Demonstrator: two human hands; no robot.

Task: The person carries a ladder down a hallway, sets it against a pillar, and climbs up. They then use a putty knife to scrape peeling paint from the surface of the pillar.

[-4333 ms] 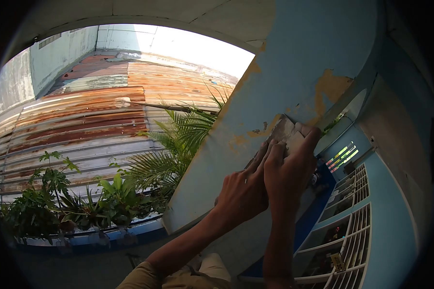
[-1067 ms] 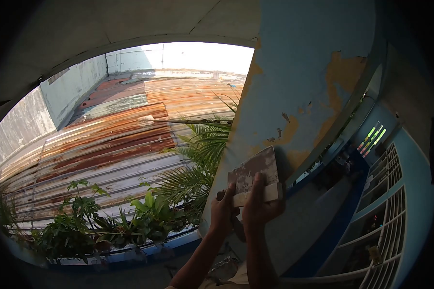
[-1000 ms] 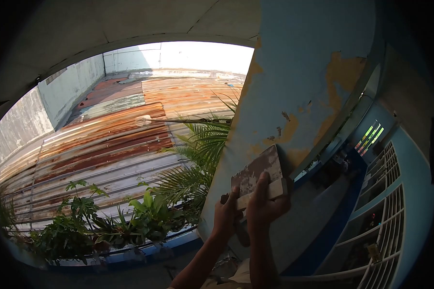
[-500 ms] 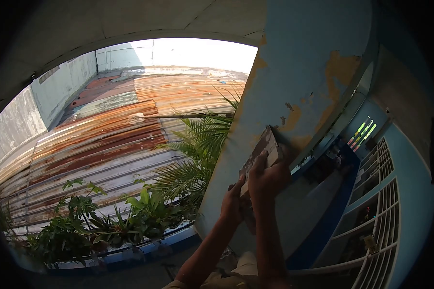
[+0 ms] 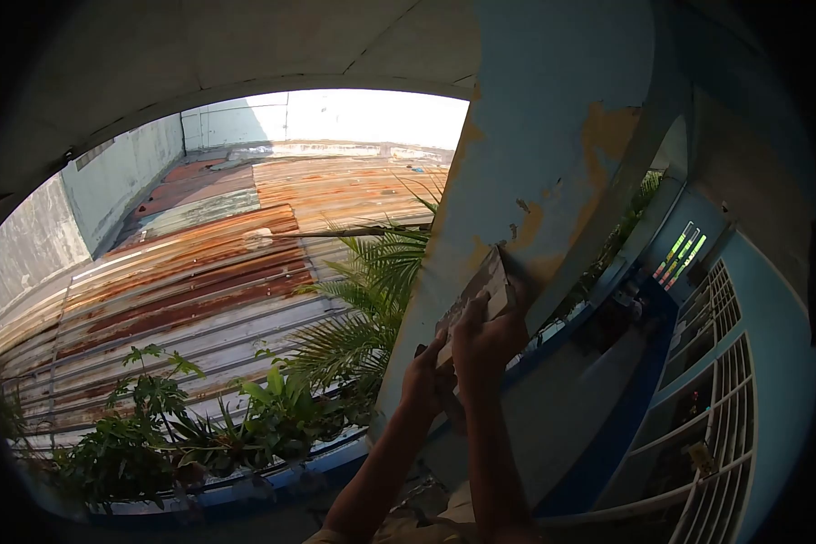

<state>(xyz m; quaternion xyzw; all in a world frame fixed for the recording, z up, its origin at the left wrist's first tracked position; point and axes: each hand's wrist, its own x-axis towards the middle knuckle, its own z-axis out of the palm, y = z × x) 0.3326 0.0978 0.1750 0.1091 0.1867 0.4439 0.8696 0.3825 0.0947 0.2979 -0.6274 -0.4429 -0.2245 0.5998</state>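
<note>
Both my hands are closed on a flat, worn grey scraper point(image 5: 492, 275), which has a broad blade and a pale, straight edge along its side. My right hand point(image 5: 491, 340) wraps it higher up, nearer the blade's tip. Lower and to the left, my left hand point(image 5: 423, 381) grips its lower part. The upper end lies against, or very close to, the light blue pillar point(image 5: 535, 118). Just above the blade, the pillar's paint is chipped, with a yellowish bare patch point(image 5: 528, 225) and small dark flakes. My fingers hide much of the scraper's lower end.
Potted plants point(image 5: 272, 408) and a palm point(image 5: 385, 290) line a blue ledge on the left. Beyond them spreads a rusty corrugated roof point(image 5: 199, 263). At right, barred windows point(image 5: 730, 390) run along a corridor with a blue-edged floor point(image 5: 621, 422).
The view has turned slightly, so the pillar and hands sit a little further left. Both hands keep their hold on the scraper, its tip still by the chipped paint.
</note>
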